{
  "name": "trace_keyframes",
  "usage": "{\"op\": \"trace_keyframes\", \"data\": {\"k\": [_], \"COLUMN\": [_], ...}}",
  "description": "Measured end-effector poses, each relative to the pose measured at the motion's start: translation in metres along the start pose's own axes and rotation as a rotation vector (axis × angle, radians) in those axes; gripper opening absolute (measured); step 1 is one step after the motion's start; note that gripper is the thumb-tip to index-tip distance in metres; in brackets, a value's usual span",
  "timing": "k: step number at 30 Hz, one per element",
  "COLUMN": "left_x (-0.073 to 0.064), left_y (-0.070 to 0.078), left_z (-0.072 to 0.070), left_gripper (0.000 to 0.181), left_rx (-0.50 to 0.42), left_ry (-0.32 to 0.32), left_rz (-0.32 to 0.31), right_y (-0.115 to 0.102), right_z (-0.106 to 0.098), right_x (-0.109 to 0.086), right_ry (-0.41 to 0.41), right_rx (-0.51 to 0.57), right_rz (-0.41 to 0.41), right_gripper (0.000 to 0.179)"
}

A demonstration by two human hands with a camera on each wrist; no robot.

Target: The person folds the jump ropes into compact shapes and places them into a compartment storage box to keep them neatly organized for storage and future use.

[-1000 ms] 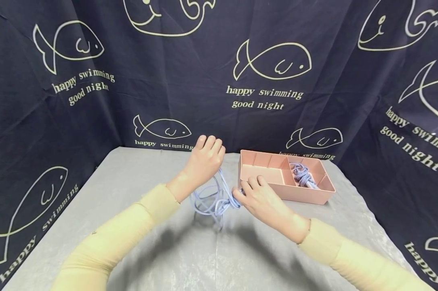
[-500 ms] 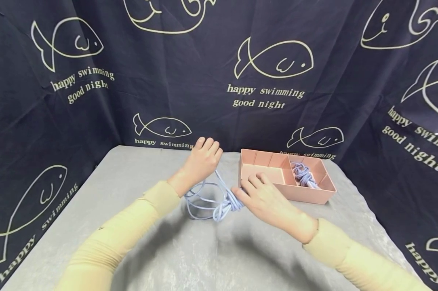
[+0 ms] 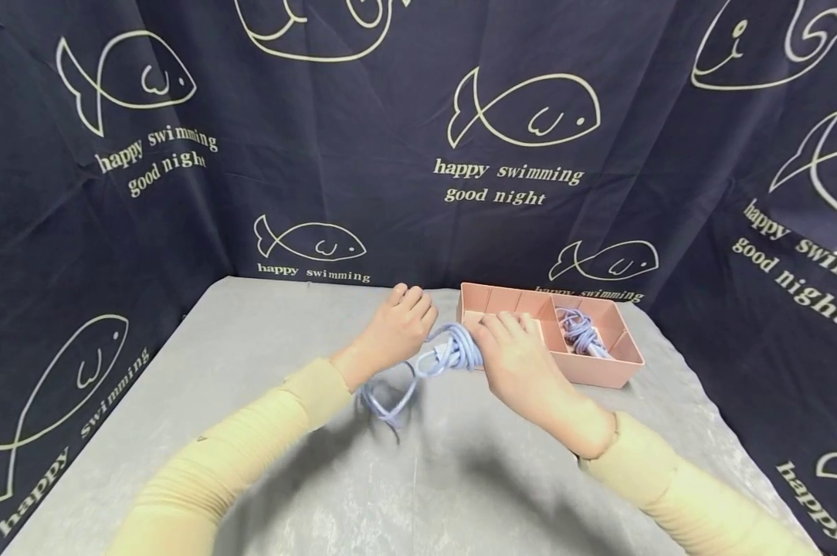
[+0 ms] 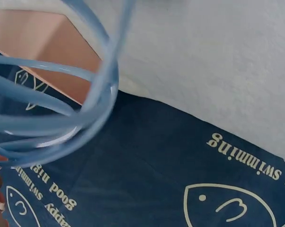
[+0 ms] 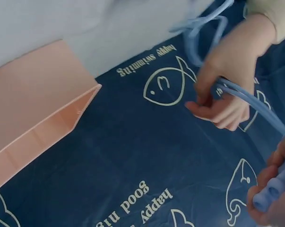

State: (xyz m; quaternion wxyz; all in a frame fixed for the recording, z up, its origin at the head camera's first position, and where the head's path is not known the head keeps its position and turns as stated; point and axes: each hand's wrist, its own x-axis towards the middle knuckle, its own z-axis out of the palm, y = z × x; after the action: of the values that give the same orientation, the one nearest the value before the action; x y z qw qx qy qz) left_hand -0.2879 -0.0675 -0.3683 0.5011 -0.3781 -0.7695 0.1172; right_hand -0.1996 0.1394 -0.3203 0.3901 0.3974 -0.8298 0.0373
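My right hand (image 3: 519, 355) holds a bundled light blue cord (image 3: 465, 349) over the front left of the pink box. In the right wrist view, its fingers grip two thick, round-ended blue tubes (image 5: 274, 189) beside the cord. My left hand (image 3: 399, 328), to the left, has a strand of the same cord between thumb and curled fingers. Slack loops dangle below that hand toward the grey tabletop. Close up in the left wrist view, several rounded coils (image 4: 52, 120) cross the left side.
The pink box (image 3: 599, 372) stands at the back right, with a divider inside. Its right compartment contains another blue cord bundle (image 3: 582, 333). A dark blue curtain (image 3: 404, 154) with fish drawings surrounds the grey table (image 3: 502, 479) at the back and sides.
The right hand has turned and risen slightly rightward with the bundle, now overlapping the box. My left hand has lowered, then come closer to it. The wide loops between the hands have narrowed.
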Motion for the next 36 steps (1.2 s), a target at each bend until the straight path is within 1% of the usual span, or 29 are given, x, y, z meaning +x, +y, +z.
{"op": "trace_keyframes", "data": {"k": [3, 5, 9, 12, 15, 17, 20, 22, 26, 29, 32, 34, 36], "left_x": [-0.003, -0.004, -0.003, -0.001, 0.000, 0.000, 0.000, 0.001, 0.003, 0.006, 0.009, 0.012, 0.014], "left_y": [0.006, 0.010, 0.017, 0.022, 0.026, 0.029, 0.034, 0.036, 0.040, 0.040, 0.039, 0.037, 0.035], "left_z": [-0.001, -0.003, -0.009, -0.016, -0.025, -0.030, -0.037, -0.040, -0.047, -0.052, -0.059, -0.063, -0.066], "left_gripper": [0.016, 0.012, 0.007, 0.007, 0.010, 0.013, 0.016, 0.014, 0.012, 0.013, 0.015, 0.017, 0.017], "left_rx": [-0.022, -0.045, -0.064, -0.067, -0.072, -0.075, -0.085, -0.094, -0.103, -0.093, -0.071, -0.052, -0.030], "left_ry": [-0.059, -0.086, -0.107, -0.122, -0.135, -0.133, -0.108, -0.088, -0.077, -0.067, -0.049, -0.038, -0.025], "left_rz": [-0.005, -0.009, -0.016, -0.023, -0.013, 0.000, 0.018, 0.024, 0.033, 0.038, 0.047, 0.060, 0.076], "right_y": [0.002, 0.004, 0.010, 0.014, 0.019, 0.023, 0.028, 0.030, 0.034, 0.036, 0.037, 0.037, 0.036], "right_z": [-0.001, 0.000, 0.002, 0.003, 0.007, 0.010, 0.013, 0.016, 0.023, 0.029, 0.036, 0.040, 0.043], "right_x": [0.003, 0.005, 0.009, 0.011, 0.012, 0.013, 0.012, 0.011, 0.008, 0.006, 0.003, 0.001, -0.001], "right_ry": [0.049, 0.085, 0.129, 0.143, 0.164, 0.166, 0.151, 0.128, 0.097, 0.090, 0.105, 0.112, 0.128], "right_rx": [0.016, 0.016, -0.024, -0.075, -0.124, -0.155, -0.213, -0.246, -0.325, -0.391, -0.444, -0.471, -0.491], "right_rz": [0.077, 0.122, 0.200, 0.228, 0.240, 0.257, 0.290, 0.312, 0.331, 0.327, 0.306, 0.283, 0.252], "right_gripper": [0.026, 0.025, 0.025, 0.026, 0.027, 0.029, 0.029, 0.028, 0.024, 0.026, 0.026, 0.024, 0.016]}}
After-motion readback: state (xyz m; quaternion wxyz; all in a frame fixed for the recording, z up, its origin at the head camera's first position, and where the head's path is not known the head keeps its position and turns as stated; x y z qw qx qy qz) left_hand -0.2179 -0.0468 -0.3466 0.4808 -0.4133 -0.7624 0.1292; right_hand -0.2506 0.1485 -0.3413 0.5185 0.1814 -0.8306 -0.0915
